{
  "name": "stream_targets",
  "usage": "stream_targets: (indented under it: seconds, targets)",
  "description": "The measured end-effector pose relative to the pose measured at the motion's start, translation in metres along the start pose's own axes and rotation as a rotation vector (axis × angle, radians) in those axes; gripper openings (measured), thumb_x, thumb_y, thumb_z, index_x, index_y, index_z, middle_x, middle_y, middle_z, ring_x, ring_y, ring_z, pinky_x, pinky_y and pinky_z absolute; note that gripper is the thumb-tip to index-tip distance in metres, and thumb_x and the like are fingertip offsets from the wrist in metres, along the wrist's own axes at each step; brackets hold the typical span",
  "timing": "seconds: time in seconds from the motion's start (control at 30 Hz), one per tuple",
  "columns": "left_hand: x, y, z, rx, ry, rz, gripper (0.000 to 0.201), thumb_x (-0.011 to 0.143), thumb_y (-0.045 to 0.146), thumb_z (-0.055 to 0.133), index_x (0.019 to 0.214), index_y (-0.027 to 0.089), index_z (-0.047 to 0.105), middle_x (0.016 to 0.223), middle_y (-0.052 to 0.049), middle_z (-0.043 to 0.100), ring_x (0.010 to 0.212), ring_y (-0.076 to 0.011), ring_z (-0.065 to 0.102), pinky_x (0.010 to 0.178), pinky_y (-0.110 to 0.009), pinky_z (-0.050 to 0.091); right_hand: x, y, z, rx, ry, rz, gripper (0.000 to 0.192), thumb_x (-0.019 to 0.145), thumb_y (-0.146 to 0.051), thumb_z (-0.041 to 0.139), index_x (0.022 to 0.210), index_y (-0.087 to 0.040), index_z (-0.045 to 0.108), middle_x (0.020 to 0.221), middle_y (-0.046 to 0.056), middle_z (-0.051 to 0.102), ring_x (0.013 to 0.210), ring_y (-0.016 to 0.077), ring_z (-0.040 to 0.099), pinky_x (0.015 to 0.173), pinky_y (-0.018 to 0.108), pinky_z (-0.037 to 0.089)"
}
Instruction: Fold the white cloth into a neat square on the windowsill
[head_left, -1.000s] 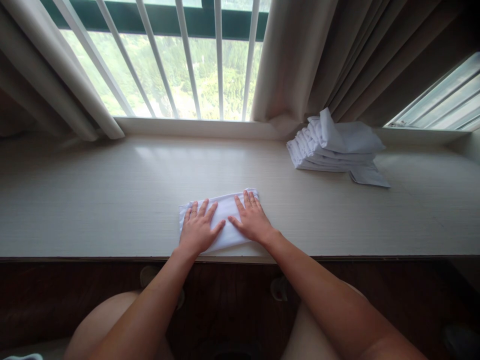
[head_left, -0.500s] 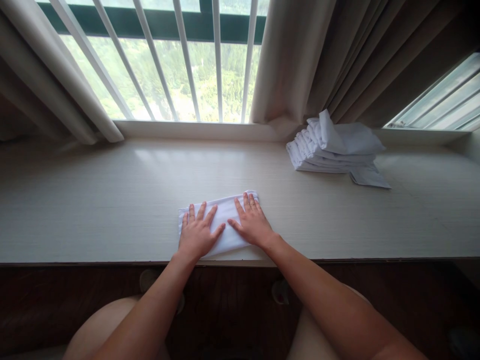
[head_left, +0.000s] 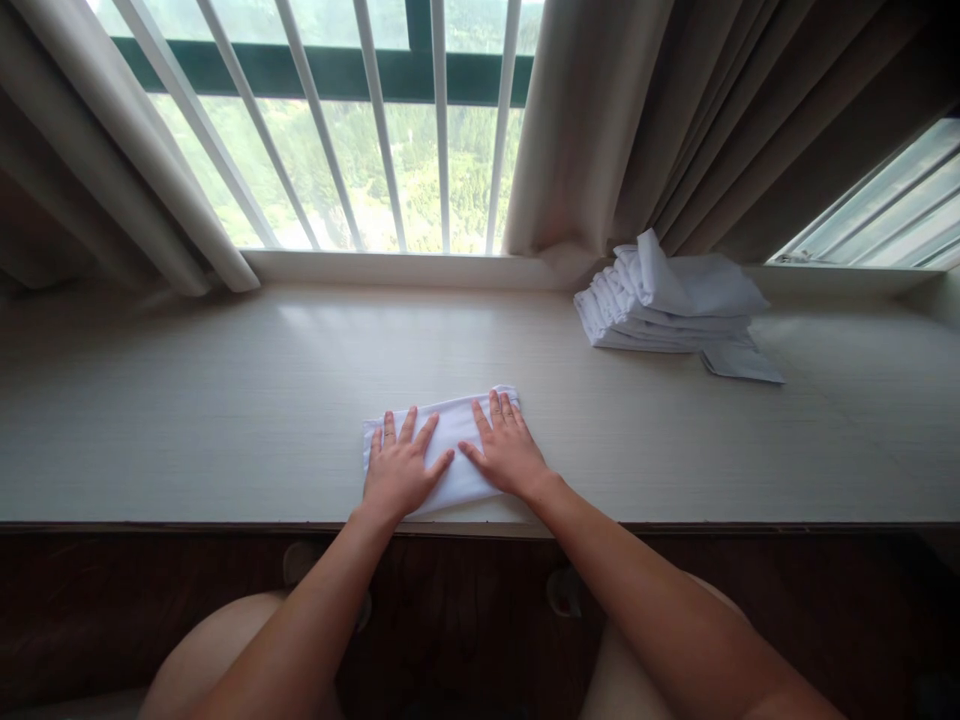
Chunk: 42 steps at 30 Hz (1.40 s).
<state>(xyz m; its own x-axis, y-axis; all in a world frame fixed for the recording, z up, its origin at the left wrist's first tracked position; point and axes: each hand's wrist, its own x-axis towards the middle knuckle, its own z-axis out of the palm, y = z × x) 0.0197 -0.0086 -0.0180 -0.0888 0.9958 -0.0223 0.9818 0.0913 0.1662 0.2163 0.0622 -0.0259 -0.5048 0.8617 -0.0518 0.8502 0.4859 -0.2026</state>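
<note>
A pale sill [head_left: 225, 400] under a barred window [head_left: 360, 170] — daylit, beige curtains [head_left: 637, 110] drawn aside.

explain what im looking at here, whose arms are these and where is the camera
There is no machine here: these are a person's two bare arms, filmed by a camera worn on that person's head, looking forward and down. That is why the arms reach in from the bottom edge, with the knees below them. The left hand and right hand both lie flat, fingers spread, on a small folded white cloth. Nothing is gripped; the palms just press on it. The cloth lies near the front edge of a pale ledge under a barred window. Farther back on the right sits a pile of folded white cloths, next to the curtains.
</note>
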Motion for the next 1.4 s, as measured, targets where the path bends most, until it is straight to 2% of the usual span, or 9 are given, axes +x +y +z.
stream_targets:
  seconds: [1.03,1.4]
  targets:
    - [0.003,-0.001,0.0,-0.006,-0.026,0.021,0.076,0.097,0.074,0.036,0.164,0.039,0.032,0.176,-0.002,0.019,0.162,-0.0445,0.01,0.131,-0.063,0.016,-0.005,-0.003,0.004,-0.005,0.04,0.025,0.087,0.103,-0.067,0.038,0.168,-0.012,0.021,0.172,0.026,0.004,0.163,0.0404,0.005,0.133,0.055,0.015]
    - [-0.002,0.004,0.003,0.022,0.002,-0.001,0.078,0.095,0.076,0.04,0.164,0.039,0.033,0.175,-0.002,0.022,0.162,-0.0432,0.013,0.131,-0.063,0.017,-0.009,-0.005,0.008,-0.012,0.058,0.026,0.088,0.103,-0.066,0.04,0.168,-0.01,0.02,0.171,0.027,0.001,0.163,0.0407,0.003,0.133,0.055,0.011]
